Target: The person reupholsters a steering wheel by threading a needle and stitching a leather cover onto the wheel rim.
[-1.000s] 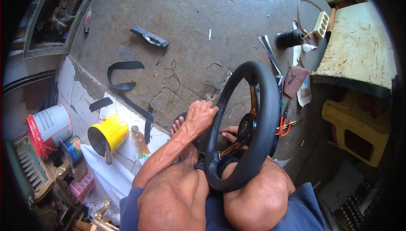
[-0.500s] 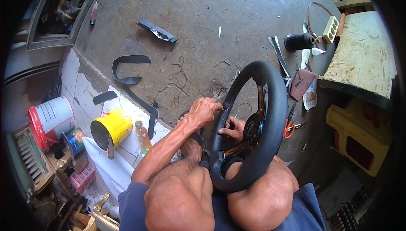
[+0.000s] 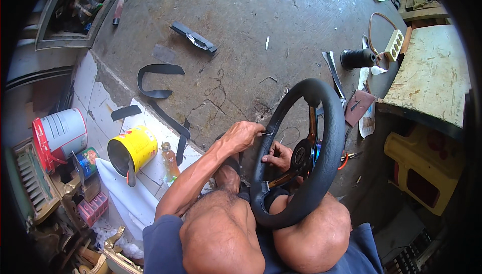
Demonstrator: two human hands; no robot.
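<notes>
A steering wheel [image 3: 329, 138] covered in black leather stands tilted against my legs, with a dark hub [image 3: 301, 157] and brown spokes. At the left side of its rim, my left hand [image 3: 243, 136] pinches a thin, shiny needle [image 3: 267, 133] whose tip lies at the cover's seam. Through the wheel's opening reaches my right hand [image 3: 279, 155], its thumb pressed on the inner edge of the rim and its fingers curled, partly behind the wheel. Lower on the rim, the leather edges [image 3: 264, 187] lie apart near a spoke.
Black leather strips [image 3: 150, 93] and loose thread [image 3: 216, 98] lie on the floor. A thread spool [image 3: 357, 58], sandpaper [image 3: 360, 107], a power strip [image 3: 394, 44] and a wooden table [image 3: 427, 73] are at right. Left stand a yellow can [image 3: 143, 146], a bottle [image 3: 169, 158] and a bucket [image 3: 60, 136].
The view has shifted slightly, and the wheel now hides most of the orange-handled scissors. Both hands stay at the left part of the rim; the needle shows more clearly now.
</notes>
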